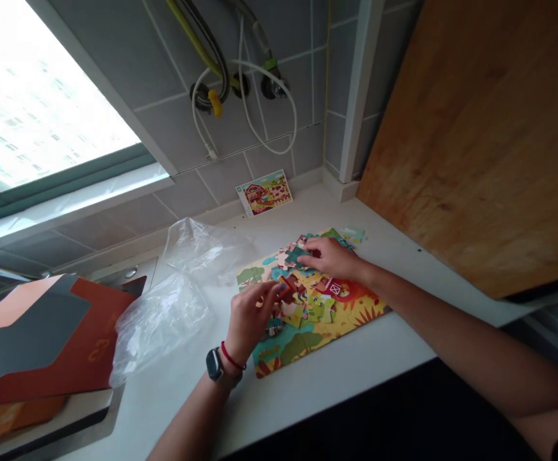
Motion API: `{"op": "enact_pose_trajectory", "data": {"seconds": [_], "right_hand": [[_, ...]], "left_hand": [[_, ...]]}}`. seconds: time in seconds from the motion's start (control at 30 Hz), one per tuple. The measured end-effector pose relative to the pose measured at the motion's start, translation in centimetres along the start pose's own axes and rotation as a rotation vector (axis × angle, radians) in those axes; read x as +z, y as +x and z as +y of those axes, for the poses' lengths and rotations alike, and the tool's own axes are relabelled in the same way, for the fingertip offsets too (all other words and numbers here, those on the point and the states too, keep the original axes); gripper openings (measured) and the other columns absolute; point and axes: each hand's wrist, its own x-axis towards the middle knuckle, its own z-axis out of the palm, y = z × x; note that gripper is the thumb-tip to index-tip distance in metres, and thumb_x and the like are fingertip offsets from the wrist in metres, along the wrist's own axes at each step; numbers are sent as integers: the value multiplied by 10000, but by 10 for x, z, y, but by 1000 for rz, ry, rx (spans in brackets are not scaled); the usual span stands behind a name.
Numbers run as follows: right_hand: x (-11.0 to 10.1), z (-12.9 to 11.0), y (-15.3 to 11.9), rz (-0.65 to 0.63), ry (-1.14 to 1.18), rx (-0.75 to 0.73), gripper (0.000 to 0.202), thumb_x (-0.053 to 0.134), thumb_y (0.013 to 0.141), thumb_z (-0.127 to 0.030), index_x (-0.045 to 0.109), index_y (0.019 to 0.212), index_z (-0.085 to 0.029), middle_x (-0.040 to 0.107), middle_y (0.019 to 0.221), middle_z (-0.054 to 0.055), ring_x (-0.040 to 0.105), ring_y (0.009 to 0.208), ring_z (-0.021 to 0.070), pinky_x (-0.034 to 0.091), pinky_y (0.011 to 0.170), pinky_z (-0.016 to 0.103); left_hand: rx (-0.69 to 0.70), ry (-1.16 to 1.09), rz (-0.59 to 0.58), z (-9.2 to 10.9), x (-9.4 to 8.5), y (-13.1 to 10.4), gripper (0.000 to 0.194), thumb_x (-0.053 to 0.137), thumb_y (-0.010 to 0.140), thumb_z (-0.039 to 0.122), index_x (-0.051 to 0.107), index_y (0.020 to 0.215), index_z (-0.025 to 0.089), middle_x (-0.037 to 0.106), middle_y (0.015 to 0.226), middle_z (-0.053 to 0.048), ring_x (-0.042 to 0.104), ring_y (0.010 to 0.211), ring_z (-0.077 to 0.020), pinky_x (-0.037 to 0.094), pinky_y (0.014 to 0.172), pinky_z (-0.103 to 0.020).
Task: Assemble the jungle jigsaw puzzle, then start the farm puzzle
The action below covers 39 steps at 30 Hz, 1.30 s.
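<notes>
A colourful jigsaw puzzle lies on the white counter, with loose pieces heaped over its middle. Between the thumb and fingers of my left hand is a reddish puzzle piece, tilted above the heap. My right hand pinches a dark green puzzle piece over the far part of the pile. A few pale pieces lie just past the puzzle's far right corner. My wrists and fingers hide parts of the picture.
A farm picture card leans by the tiled wall. Crumpled clear plastic bags lie left of the puzzle, beside an orange and grey box. A wooden board stands on the right. Hoses and a white cable hang above.
</notes>
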Motion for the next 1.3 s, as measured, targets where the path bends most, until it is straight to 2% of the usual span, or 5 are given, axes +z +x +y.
{"op": "enact_pose_trajectory", "data": {"seconds": [0.2,0.4,0.57,0.9,1.3], "right_hand": [[-5,1,-12,73,491,175,488,814,795,-494,743,1150,-167,664,697,-27,509,475,99,423,483,244],[-5,-16,-17,126,355,-1,313,801,843,-494,793,878,-183,719,832,42,648,706,154,527,645,275],[-6,-18,-25,-211,59,-278,168,850,823,-422,847,886,-266,716,1076,65,683,993,220,541,907,358],[-5,-19,-23,13,-79,-199,330,595,1028,-399,799,858,-204,731,843,60,645,807,200,486,852,358],[-2,-16,-24,-46,-114,-215,254,603,1009,-299,798,885,-194,758,863,58,666,802,201,478,809,343]], "left_hand": [[-264,-108,-174,-26,-12,13,387,604,984,502,810,875,192,760,707,-30,656,603,-173,483,543,-259],[-158,-44,-292,-20,-16,10,376,593,1002,487,794,874,197,740,724,-24,616,625,-147,453,582,-243],[-123,174,-193,-25,-17,9,493,501,1058,482,707,727,182,582,571,7,479,524,-118,363,538,-255],[106,148,-219,-35,1,9,395,525,1057,352,608,1421,224,633,1447,-125,542,1362,-294,462,1151,-539],[45,139,-374,-34,-1,9,437,363,1115,408,752,1260,271,506,1602,-62,341,1552,-310,333,1249,-583]]}}
